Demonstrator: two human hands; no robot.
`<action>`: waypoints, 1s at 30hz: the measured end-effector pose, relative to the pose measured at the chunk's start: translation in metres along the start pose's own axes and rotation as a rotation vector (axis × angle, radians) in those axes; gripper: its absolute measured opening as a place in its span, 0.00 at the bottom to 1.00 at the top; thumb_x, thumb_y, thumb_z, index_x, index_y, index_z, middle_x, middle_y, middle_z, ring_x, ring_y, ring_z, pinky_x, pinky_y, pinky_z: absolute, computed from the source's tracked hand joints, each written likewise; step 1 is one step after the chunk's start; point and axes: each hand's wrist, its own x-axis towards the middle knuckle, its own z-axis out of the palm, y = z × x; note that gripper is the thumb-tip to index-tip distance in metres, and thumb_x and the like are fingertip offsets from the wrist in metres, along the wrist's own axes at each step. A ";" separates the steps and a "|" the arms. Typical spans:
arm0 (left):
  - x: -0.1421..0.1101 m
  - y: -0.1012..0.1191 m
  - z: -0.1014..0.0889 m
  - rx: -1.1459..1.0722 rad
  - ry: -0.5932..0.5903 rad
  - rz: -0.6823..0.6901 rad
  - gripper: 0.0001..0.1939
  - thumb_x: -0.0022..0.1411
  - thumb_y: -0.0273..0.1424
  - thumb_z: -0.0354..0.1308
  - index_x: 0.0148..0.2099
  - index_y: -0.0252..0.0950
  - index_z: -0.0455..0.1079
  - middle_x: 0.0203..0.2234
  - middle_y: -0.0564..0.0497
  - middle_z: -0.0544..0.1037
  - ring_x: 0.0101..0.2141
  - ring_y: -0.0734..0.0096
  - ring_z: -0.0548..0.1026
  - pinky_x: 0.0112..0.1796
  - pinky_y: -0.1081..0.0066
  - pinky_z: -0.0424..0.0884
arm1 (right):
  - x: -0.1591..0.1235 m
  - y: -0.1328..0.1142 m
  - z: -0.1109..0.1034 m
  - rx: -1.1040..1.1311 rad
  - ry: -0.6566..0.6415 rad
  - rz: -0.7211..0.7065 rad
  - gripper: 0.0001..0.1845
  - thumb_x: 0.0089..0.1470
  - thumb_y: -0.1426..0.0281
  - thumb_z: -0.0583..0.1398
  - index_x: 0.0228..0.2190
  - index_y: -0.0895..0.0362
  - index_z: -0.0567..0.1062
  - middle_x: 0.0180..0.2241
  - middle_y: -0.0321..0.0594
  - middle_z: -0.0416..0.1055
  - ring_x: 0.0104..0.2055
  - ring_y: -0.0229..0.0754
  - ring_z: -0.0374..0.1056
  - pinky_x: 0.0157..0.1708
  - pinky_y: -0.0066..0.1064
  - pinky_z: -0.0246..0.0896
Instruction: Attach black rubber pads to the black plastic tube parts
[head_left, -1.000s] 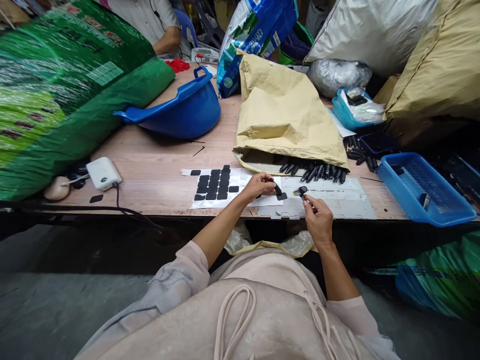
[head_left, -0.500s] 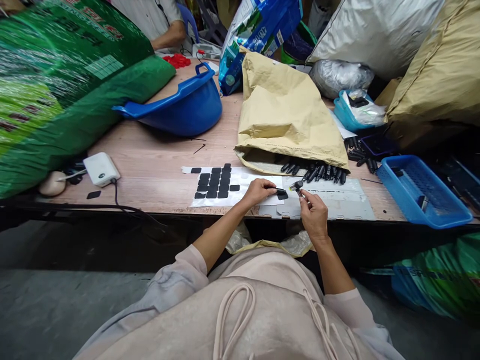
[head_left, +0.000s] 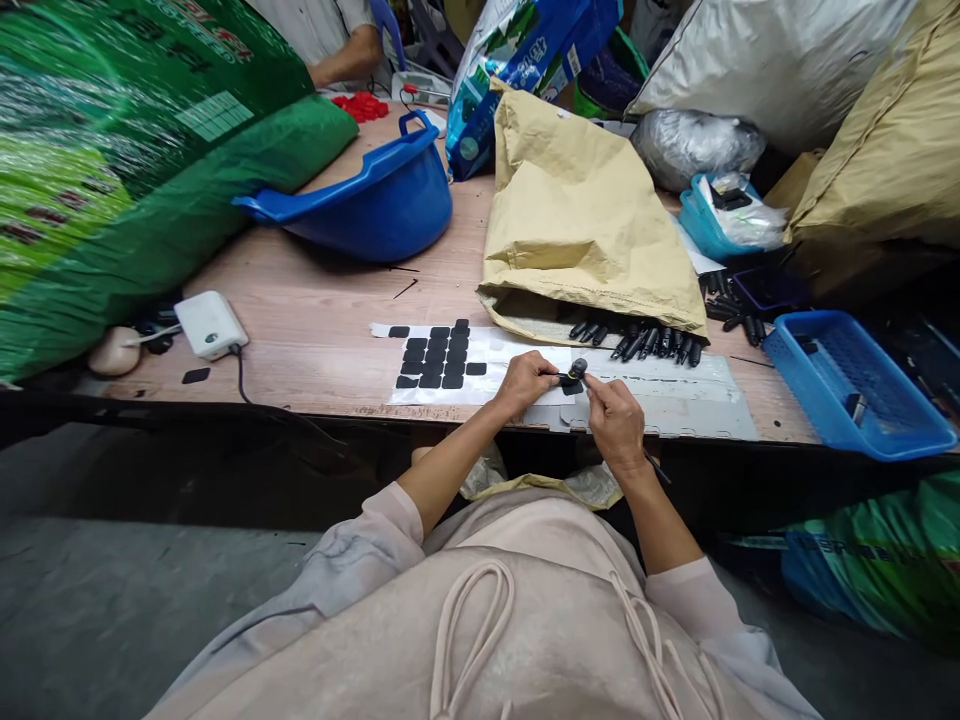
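Note:
My left hand (head_left: 527, 383) is closed in a pinch on a slim black piece (head_left: 559, 379) above the near edge of the white sheet. My right hand (head_left: 616, 420) grips a small tool with a rounded dark head (head_left: 577, 368) and a long thin handle, whose dark end shows past the wrist. The head meets or overlaps the tip of the black piece; I cannot tell whether they touch. Just below lies a black rounded patch (head_left: 572, 389). More black patches (head_left: 431, 362) sit in rows on the white sheet (head_left: 487, 393) to the left.
A paper sack (head_left: 577, 200) lies behind the hands, with several black cylindrical parts (head_left: 652, 341) at its mouth. A blue basket (head_left: 862, 385) stands right, a blue basin (head_left: 375, 215) back left. A white adapter (head_left: 211, 325) trails a cable. A person's arm (head_left: 349, 58) shows at the back.
My right hand has brought the tool's head left, up to the black piece in my left hand. The whole view has shifted slightly.

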 end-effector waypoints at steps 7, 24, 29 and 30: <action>-0.008 0.002 0.004 0.001 0.041 0.060 0.09 0.56 0.21 0.67 0.37 0.37 0.84 0.33 0.51 0.81 0.37 0.68 0.77 0.44 0.68 0.73 | 0.001 -0.006 -0.006 0.041 0.128 -0.047 0.20 0.69 0.67 0.52 0.52 0.51 0.82 0.36 0.44 0.73 0.39 0.41 0.70 0.42 0.31 0.65; -0.007 0.003 0.004 0.069 0.019 0.028 0.09 0.63 0.25 0.63 0.41 0.38 0.84 0.36 0.48 0.79 0.41 0.64 0.76 0.46 0.67 0.72 | 0.004 0.015 -0.022 0.146 0.150 0.067 0.18 0.65 0.64 0.57 0.49 0.54 0.83 0.36 0.43 0.78 0.35 0.42 0.71 0.41 0.35 0.69; -0.010 0.003 0.003 0.123 -0.012 0.005 0.10 0.66 0.28 0.60 0.42 0.41 0.84 0.38 0.49 0.77 0.42 0.65 0.75 0.44 0.68 0.71 | -0.004 0.021 -0.018 0.185 0.135 0.135 0.18 0.64 0.64 0.58 0.48 0.55 0.83 0.37 0.43 0.79 0.33 0.41 0.70 0.41 0.36 0.70; -0.010 0.004 0.003 0.139 -0.021 0.002 0.10 0.66 0.29 0.60 0.43 0.42 0.84 0.38 0.49 0.77 0.42 0.64 0.75 0.44 0.68 0.71 | -0.005 0.022 -0.016 0.192 0.138 0.148 0.18 0.63 0.63 0.58 0.48 0.55 0.83 0.38 0.44 0.79 0.33 0.41 0.70 0.41 0.36 0.70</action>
